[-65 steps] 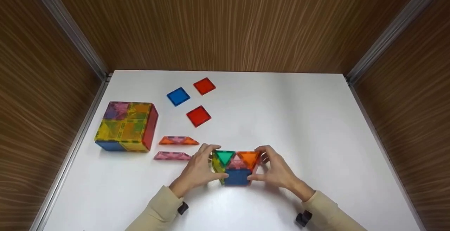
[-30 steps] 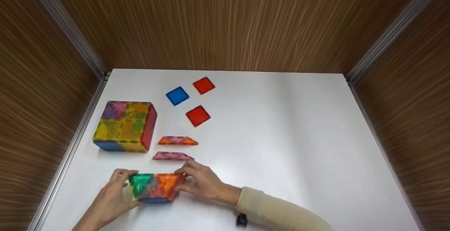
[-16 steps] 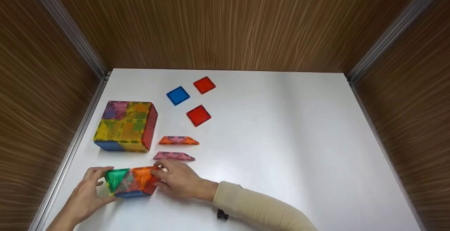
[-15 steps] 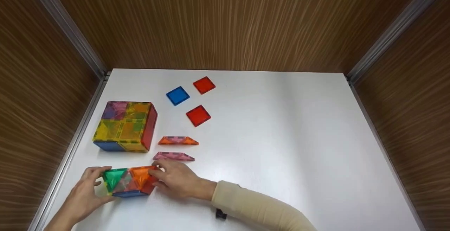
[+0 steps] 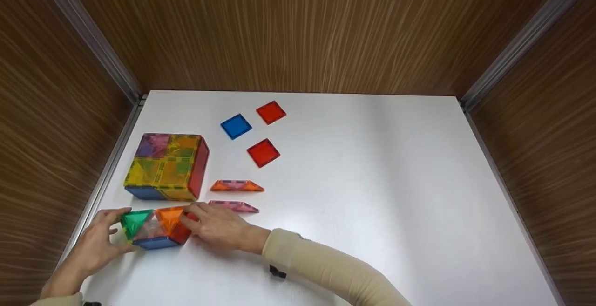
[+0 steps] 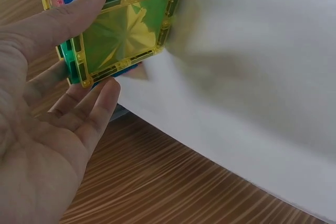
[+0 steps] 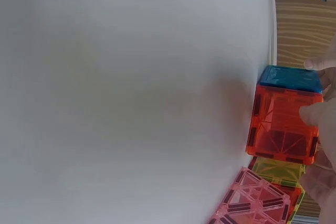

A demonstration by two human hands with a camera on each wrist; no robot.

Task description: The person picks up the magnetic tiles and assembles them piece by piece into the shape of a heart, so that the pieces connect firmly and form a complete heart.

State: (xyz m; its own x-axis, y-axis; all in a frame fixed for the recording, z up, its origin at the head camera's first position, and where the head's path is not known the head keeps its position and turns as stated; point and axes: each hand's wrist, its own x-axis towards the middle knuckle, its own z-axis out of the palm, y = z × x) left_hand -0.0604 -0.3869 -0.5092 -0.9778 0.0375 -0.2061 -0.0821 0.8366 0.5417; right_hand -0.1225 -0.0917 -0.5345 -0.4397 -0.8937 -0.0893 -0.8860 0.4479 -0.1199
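Both hands hold a small block of magnetic tiles [image 5: 151,229] at the front left, just in front of a larger magnetic-tile box [image 5: 163,166]. Its upper face has green, clear-pinkish and orange triangles; a blue side faces the near edge. My left hand [image 5: 95,241] grips its left end, thumb low on the near side and fingers at the far corner. In the left wrist view a yellow square tile [image 6: 126,38] forms that end. At the other end, my right hand [image 5: 221,226] holds the red side tile [image 7: 282,124] with thumb and fingers. The underside is hidden.
Behind the right hand lies a pink trapezoid piece [image 5: 240,207], its left end partly covered. An orange-and-pink trapezoid [image 5: 236,186] is beyond it. Farther back are a blue square tile [image 5: 236,126] and two red square tiles [image 5: 263,153]. Wooden walls border the white table.
Both hands have carried the small block left from the table's middle, then slightly away towards the large box. It has turned so its blue side shows less. The other pieces have stayed put.
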